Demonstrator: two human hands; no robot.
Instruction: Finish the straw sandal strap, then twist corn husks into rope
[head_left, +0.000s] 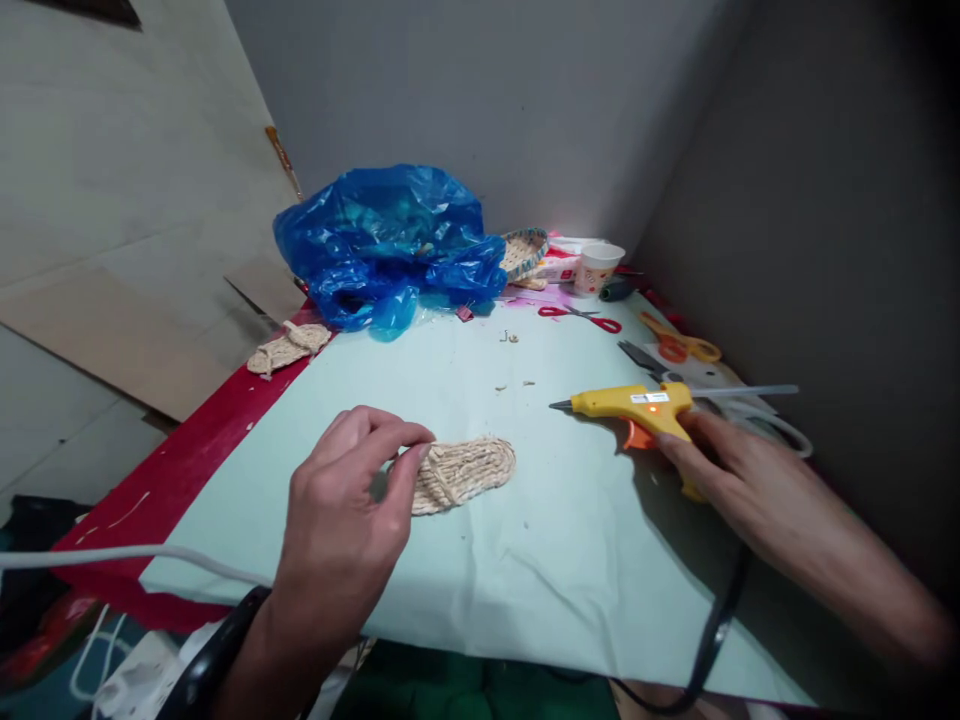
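Left hand [349, 500] is right in on the action, thumb and forefinger pinched together on a small cord slipper [476, 468], which lies flat at the heart of our clock face on a pale green sheet [555, 540].

Sweep across from the left: at ten o'clock a second slipper [292, 348] rests over on the red cloth [195, 430], a strap raised across it. Round to eleven, and a big crumpled blue bag [397, 230] fills the back.

Centre stage, the pinched slipper, and what a texture! Straw-coloured cord runs in tight, ridged rows, lengthwise, curving round a blunt end at three o'clock. That rim looks slightly fuzzy; a thicker cord band slants over the rows beside the fingertips, and the nine o'clock end is hidden behind the hand.

Between twelve and one, a shallow woven basket [527, 250]; past one, a patterned cup [598, 268], with red-handled scissors [581, 313] in front.

At half past two, here's the yellow glue gun [626, 402], nozzle aimed towards nine, well apart from the slipper, an orange light glowing on its side. Right hand [724, 465], at three, has fingers wrapped round its handle; a translucent glue stick [750, 391] juts out behind.
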